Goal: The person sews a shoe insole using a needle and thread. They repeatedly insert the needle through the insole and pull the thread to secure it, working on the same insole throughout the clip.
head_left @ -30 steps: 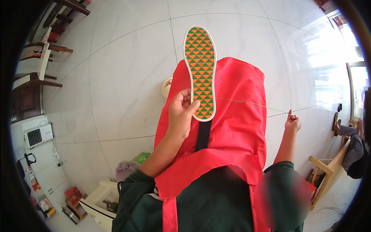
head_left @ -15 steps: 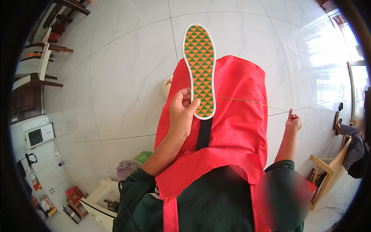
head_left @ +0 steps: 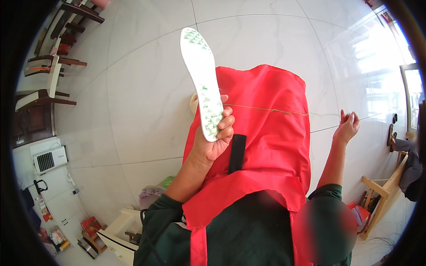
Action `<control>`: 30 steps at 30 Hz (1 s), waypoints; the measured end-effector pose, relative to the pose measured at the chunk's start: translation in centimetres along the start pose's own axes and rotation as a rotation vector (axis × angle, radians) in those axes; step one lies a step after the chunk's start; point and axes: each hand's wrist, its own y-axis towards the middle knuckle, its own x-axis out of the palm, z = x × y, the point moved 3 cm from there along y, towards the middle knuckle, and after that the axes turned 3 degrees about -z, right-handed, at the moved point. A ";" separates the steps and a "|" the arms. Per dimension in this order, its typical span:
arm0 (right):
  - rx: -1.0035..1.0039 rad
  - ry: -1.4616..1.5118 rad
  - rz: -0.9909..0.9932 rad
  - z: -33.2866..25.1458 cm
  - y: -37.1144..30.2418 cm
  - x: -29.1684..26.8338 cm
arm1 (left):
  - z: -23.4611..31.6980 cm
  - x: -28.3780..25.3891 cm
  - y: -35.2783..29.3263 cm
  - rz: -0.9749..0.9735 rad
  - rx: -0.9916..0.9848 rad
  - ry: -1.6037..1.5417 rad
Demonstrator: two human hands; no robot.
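Observation:
My left hand (head_left: 213,149) is closed round the heel end of an embroidered insole (head_left: 198,66), its fingers along the right edge. The insole's white back faces up, with patches of green stitching at the toe and from the middle to the heel. From its right edge a thin yellow-green thread (head_left: 253,107) runs across to the right, over the red apron (head_left: 275,142) on my lap. My right hand (head_left: 347,127) is out to the right, its fingers pinched at the thread's far end. Whether a needle is in that pinch is too small to make out.
Pale tiled floor (head_left: 146,88) spreads ahead. Chairs (head_left: 53,75) line the left, with a white heater-like unit (head_left: 50,160) below them. A cream wooden stool (head_left: 120,230) stands by my left elbow. A wooden bench (head_left: 386,190) and a seated person's leg (head_left: 403,145) are at the right.
My left hand has flipped the insole from its orange-and-green patterned face to its white back, tilting the toe leftward. My right hand has moved slightly right and up, its fingers turned.

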 end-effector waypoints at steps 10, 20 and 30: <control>-0.711 -0.313 -0.797 -10.9 -15.9 13.7 | -0.5 0.4 -0.8 -0.163 -0.168 -0.297; -0.713 -0.286 -1.083 -9.8 -22.0 16.9 | -1.3 0.6 -1.1 -0.149 -0.221 -0.363; -0.730 -0.299 -1.079 -9.5 -22.2 17.1 | -1.2 0.6 -1.2 -0.169 -0.218 -0.367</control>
